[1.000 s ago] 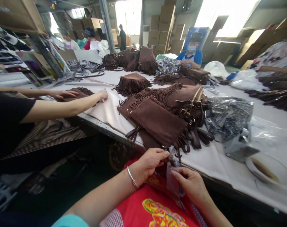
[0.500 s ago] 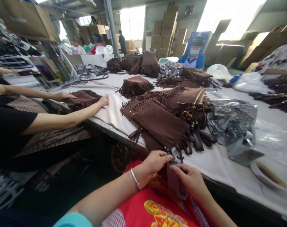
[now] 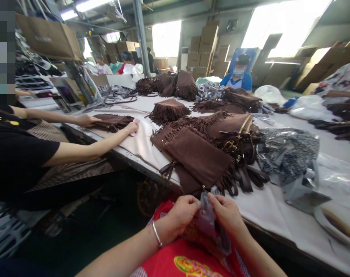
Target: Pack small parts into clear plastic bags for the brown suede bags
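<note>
Both of my hands are raised over my lap, just in front of the table edge. My left hand point(image 3: 184, 214) pinches one side of a clear plastic sleeve point(image 3: 208, 215), with thumb and fingertips together. On the opposite side, my right hand point(image 3: 225, 212) pinches the sleeve near its top. The sleeve hangs down between the hands, and whether something lies inside it I cannot make out. Just beyond my fingers lies a brown fringed bag point(image 3: 200, 156) on top of others, its lower corner close to the sleeve. Dark straps point(image 3: 246, 175) hang from the bags.
A plastic-wrapped grey bundle point(image 3: 290, 150) and a round dish point(image 3: 337, 223) with brown content stand at right on the white-covered table point(image 3: 274, 206). More fringed bags point(image 3: 169, 111) lie further back. To the left, a co-worker's hands point(image 3: 131, 127) handle another brown bag point(image 3: 113, 122).
My left hand has moved down from the bag's corner to the sleeve's side. My right hand has risen to its top edge, and the sleeve is now spread between both hands.
</note>
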A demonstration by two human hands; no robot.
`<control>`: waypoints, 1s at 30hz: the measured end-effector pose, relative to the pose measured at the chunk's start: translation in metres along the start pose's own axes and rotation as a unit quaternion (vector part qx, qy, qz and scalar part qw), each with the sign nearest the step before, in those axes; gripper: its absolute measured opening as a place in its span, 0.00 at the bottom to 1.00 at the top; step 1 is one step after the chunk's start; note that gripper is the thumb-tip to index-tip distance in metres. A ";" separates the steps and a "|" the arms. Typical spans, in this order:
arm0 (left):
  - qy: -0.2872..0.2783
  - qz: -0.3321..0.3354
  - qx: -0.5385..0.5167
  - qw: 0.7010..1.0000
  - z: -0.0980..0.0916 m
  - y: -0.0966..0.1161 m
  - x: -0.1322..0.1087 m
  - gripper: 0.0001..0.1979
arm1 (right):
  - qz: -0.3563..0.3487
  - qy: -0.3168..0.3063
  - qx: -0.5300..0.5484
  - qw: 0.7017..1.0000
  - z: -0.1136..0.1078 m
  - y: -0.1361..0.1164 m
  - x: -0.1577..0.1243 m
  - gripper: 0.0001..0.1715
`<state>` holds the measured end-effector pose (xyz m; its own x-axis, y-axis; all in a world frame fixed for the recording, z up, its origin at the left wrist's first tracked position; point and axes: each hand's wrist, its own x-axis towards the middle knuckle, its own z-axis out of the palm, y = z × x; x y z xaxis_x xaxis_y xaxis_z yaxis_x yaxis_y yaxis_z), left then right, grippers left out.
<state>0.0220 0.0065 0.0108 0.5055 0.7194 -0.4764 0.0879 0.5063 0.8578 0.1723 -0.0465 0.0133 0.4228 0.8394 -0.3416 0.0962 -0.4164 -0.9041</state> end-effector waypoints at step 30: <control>0.065 -0.002 -0.010 0.998 0.028 0.019 0.030 0.15 | -0.442 0.077 -0.340 0.827 -0.026 0.002 0.016 0.18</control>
<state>0.0629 0.0237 0.0181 0.3897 0.7718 -0.5025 0.0713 0.5187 0.8520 0.2030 -0.0431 0.0128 0.0223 0.8878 0.4597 0.8906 0.1912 -0.4126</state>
